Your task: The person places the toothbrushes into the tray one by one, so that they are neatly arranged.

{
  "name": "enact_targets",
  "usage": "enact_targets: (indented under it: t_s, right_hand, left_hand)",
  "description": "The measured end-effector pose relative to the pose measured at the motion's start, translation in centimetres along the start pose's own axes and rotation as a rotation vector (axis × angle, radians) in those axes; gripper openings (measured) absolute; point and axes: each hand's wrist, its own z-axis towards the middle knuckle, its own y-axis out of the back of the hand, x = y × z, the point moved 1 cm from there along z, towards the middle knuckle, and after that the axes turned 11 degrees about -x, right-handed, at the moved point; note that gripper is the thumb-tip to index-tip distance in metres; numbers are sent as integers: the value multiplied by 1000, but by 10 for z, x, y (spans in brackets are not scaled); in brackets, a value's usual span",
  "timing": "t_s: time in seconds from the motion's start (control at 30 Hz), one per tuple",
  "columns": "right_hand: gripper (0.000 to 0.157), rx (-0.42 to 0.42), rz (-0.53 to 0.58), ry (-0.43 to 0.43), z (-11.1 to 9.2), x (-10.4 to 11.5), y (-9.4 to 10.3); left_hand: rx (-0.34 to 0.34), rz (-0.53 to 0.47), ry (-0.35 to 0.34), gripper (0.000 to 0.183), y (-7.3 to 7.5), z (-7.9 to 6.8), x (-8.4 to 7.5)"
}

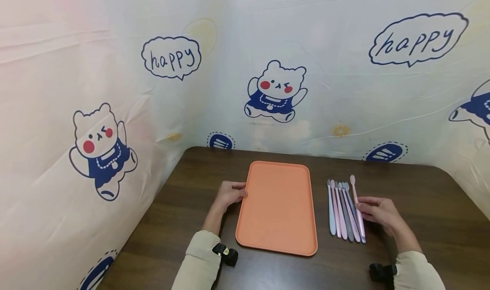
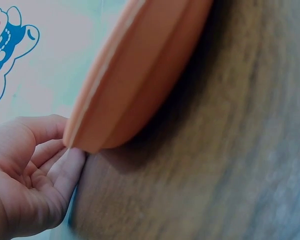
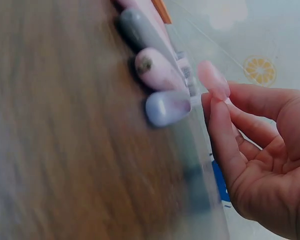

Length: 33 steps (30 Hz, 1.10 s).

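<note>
Left hand point(image 1: 231, 192) pinches the rim of an orange tray point(image 1: 277, 209) at its left side, finger above and thumb below in the left wrist view. Behind this hand, toward the person, comes a cream sleeve point(image 1: 199, 260) with a black wrist camera point(image 1: 230, 257) strapped near its cuff. The tray spreads to the hand's right on a brown table point(image 1: 172, 209), its long sides running away from the person. Farther out than either hand, a pale sheet point(image 1: 337, 94) hangs past the table, printed with a winking bear point(image 1: 272, 105) beyond the tray. Right of the tray and just left of the right hand, toothbrushes point(image 1: 348, 222) lie side by side, from a light-blue one point(image 1: 331, 213) farthest from that hand, past pinks and a grey, to a purplish-blue one point(image 3: 165, 107) nearest it. Right hand point(image 1: 377, 211) holds a pink toothbrush point(image 1: 360, 222) between thumb and fingers, its head pointing away from the person; in the right wrist view its handle end stands apart from the others.
</note>
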Motion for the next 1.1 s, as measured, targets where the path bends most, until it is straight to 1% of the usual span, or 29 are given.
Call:
enact_targets:
  t_s: [0.23, 0.43, 0.57, 0.77, 0.9, 1.1]
  right_hand:
    - [62, 8, -12, 27, -5, 10, -6]
    - [61, 4, -7, 52, -8, 14, -13]
    - [59, 3, 0, 97, -9, 16, -19]
    - [58, -12, -14, 130, -10, 19, -31]
    - [58, -8, -19, 138, -10, 22, -35]
    - [57, 8, 14, 122, -10, 26, -41]
  left_hand:
    - [-2, 13, -3, 39, 0, 0, -1]
    - [4, 12, 2, 39, 0, 0, 0]
    - [14, 21, -12, 39, 0, -1, -1]
    - [35, 50, -41, 39, 3, -1, -2]
    - [55, 70, -41, 39, 3, 0, -3]
    - [76, 55, -55, 44, 3, 0, -2]
